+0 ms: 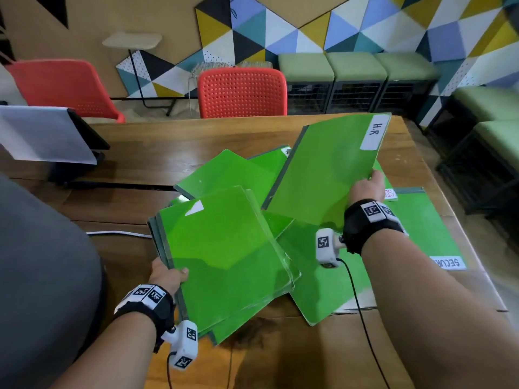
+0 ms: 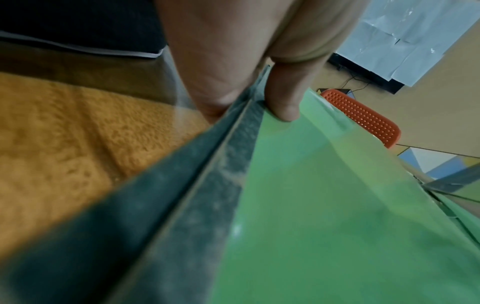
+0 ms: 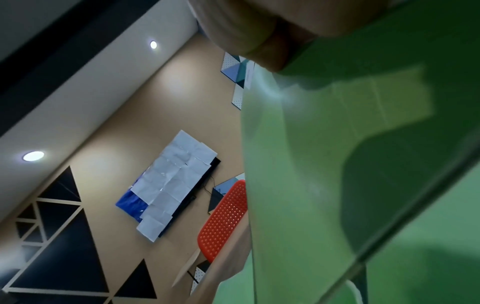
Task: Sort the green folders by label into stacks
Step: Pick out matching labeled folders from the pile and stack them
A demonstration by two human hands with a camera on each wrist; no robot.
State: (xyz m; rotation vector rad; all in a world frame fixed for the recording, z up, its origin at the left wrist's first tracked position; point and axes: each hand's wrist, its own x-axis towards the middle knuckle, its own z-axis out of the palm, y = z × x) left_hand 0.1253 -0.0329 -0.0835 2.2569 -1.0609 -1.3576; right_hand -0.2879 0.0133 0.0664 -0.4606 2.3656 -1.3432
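My right hand [image 1: 369, 183] grips the near right edge of a green folder [image 1: 323, 175] with a white "H.R" label [image 1: 375, 133], lifted and tilted above the table. My left hand [image 1: 168, 275] holds a bundle of several green folders [image 1: 224, 256] by its grey spine edge, thumb [image 2: 283, 96] on top. Loose green folders [image 1: 233, 169] lie fanned on the wooden table [image 1: 157, 144] between the hands. A flat green folder [image 1: 421, 220] at the right has a label reading "SECUR" [image 1: 448, 262]. In the right wrist view the held folder [image 3: 337, 164] fills the frame's right side.
A red chair [image 1: 241, 92] stands behind the table's far edge, another red chair [image 1: 64, 85] at far left. A dark stand with white paper [image 1: 47, 134] sits on the table's left. Green stools [image 1: 356, 66] line the wall. A white cable [image 1: 118, 233] lies near my left arm.
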